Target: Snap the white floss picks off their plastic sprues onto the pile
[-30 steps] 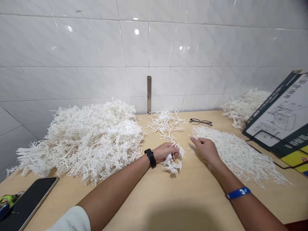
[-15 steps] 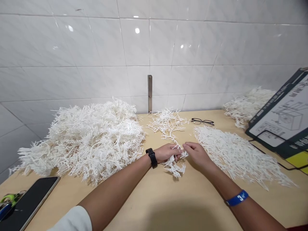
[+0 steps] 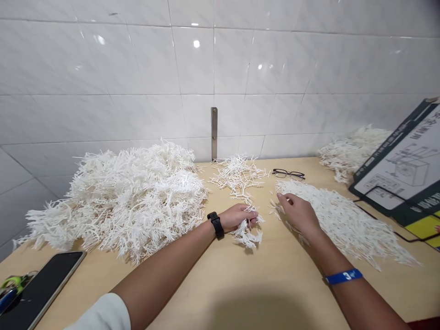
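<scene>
My left hand [image 3: 239,217] is closed around a white branched plastic sprig [image 3: 248,237], whose thin tips hang below the fingers over the table. My right hand [image 3: 298,213] is over the left edge of a flat spread of small white slivers [image 3: 338,215]. Its fingers are loosely curled, with a gap between thumb and forefinger. Several loose white slivers [image 3: 274,208] show just beside and below it, apart from the fingertips. Beyond my left hand lies a small heap of bare, thin white branching stems [image 3: 239,176]. A large pile of bushy white sprigs [image 3: 137,197] stands to the left.
Black-framed glasses [image 3: 288,174] lie near the wall. A dark phone [image 3: 48,284] and keys [image 3: 15,284] are at front left. At the right, a printed box [image 3: 405,160] leans in front of another white heap [image 3: 354,149]. A metal strip [image 3: 214,133] is fixed to the tiled wall.
My right hand has moved right, away from the sprig, to the edge of the flat spread, where loose slivers now show. My left hand stays in place, holding the sprig.
</scene>
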Demonstrator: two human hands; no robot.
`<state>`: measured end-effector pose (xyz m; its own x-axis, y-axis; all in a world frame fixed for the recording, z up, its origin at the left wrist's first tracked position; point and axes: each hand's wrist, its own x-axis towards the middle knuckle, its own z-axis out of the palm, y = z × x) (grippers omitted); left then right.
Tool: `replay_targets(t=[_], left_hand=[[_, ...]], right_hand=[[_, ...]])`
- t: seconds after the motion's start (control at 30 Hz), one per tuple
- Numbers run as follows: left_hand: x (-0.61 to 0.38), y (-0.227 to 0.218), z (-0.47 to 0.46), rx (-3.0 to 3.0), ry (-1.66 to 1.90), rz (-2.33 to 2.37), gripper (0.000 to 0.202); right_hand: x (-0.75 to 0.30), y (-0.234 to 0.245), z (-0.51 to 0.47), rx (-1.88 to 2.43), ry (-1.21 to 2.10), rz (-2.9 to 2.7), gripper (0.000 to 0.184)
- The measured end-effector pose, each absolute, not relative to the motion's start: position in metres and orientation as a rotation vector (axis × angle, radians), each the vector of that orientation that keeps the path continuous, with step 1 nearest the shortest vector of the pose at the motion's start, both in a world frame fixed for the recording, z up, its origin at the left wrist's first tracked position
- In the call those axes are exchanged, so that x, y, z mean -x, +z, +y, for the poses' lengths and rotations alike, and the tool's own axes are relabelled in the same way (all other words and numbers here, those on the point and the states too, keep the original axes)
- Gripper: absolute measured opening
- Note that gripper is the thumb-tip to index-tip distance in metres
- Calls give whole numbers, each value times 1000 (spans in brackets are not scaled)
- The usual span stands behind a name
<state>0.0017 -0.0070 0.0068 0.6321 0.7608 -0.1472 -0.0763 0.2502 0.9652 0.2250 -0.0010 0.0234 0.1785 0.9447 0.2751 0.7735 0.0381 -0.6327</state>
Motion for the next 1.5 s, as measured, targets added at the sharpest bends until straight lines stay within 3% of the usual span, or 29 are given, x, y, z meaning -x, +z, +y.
replay_targets(t=[0.47, 0.87, 1.03, 1.27, 1.5], left_hand=[[-4, -3, -3, -1196, 681, 664, 38], [2, 10, -8, -1437, 544, 680, 41], [0, 7, -7, -1405, 571, 710, 42], [-2, 1, -4, -1477, 616, 660, 36], [-4, 11, -11, -1441, 627, 689, 31]], right_hand=[[-166, 30, -36, 1030, 558, -2042, 15], [-190, 28, -23, 1153, 769, -1802, 28], [-188, 27, -25, 1158, 873, -1973, 32], [-173, 25, -34, 1265, 611, -2121, 33], [-169, 16, -22, 1145, 988, -1914, 46]])
